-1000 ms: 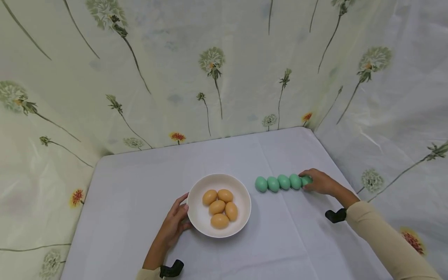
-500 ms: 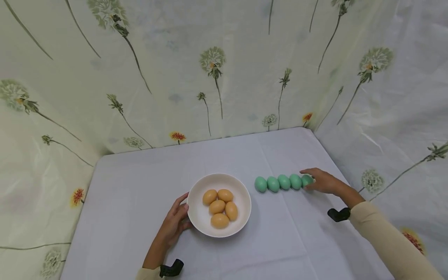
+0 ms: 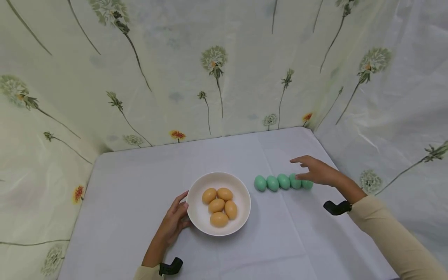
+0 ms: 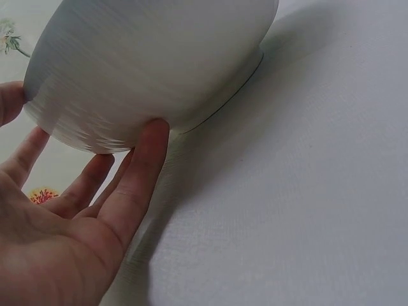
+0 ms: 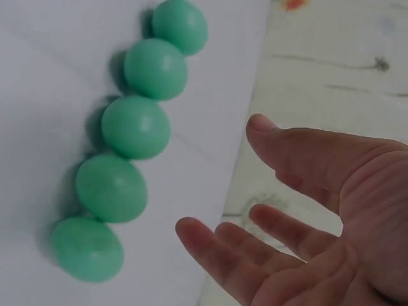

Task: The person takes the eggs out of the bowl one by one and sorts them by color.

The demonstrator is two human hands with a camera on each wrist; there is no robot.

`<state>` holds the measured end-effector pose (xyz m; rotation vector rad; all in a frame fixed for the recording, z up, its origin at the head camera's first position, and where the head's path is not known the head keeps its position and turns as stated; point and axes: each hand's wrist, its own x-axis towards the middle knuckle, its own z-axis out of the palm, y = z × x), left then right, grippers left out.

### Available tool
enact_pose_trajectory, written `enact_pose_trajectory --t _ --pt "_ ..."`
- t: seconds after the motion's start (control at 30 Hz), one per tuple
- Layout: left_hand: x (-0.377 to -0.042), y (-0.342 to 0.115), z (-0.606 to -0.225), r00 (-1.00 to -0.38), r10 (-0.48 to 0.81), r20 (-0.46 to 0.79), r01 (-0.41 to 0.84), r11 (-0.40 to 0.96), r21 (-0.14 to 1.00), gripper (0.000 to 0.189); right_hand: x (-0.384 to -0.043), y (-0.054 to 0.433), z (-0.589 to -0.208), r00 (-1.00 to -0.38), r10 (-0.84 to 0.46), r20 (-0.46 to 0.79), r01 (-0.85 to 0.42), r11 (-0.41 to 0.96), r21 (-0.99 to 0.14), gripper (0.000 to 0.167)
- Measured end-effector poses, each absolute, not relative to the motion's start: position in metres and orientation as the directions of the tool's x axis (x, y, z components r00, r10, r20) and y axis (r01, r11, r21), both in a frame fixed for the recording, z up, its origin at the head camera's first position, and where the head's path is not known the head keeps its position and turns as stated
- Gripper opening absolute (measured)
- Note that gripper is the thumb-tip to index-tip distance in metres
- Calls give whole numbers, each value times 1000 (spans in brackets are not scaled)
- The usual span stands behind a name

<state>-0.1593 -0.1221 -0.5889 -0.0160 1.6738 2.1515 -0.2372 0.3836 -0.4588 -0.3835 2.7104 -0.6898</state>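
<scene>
In the head view, several orange-brown eggs [image 3: 216, 205] lie together inside a white bowl [image 3: 241, 217]. My left hand [image 3: 172, 222] is at the bowl's left side. Seen from the left wrist, its fairly straight fingers [image 4: 135, 185] touch the outer wall of the bowl [image 4: 166, 64] with their tips. To the right of the bowl, several green eggs [image 3: 284, 181] stand in a close row. My right hand [image 3: 320, 172] hovers over the right end of that row, fingers spread and holding nothing. The right wrist view has the green eggs [image 5: 136, 127] beyond its fingertips [image 5: 191, 231].
A white cloth [image 3: 140, 182] covers the table. Behind it and on both sides hang curtains [image 3: 168, 77] with a dandelion print. Black wrist mounts [image 3: 336, 208] sit at both sleeve cuffs.
My right hand has let go of the rightmost green egg, risen and shifted slightly left with its fingers spread. The left hand, the bowl and the egg row stay about where they were.
</scene>
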Motion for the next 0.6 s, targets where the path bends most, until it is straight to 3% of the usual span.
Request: enact_pose_trajectory --t 0.23,0.6 --pt "-159 -123 -588 -910 313 -271 -341 -196 919 53 -240 333 -438 -862 -464 -202 -274 764 -584 58" --pt "-161 -122 -587 -908 319 -272 -347 -207 915 52 -249 243 -423 -712 -660 -239 -390 655 -647 53"
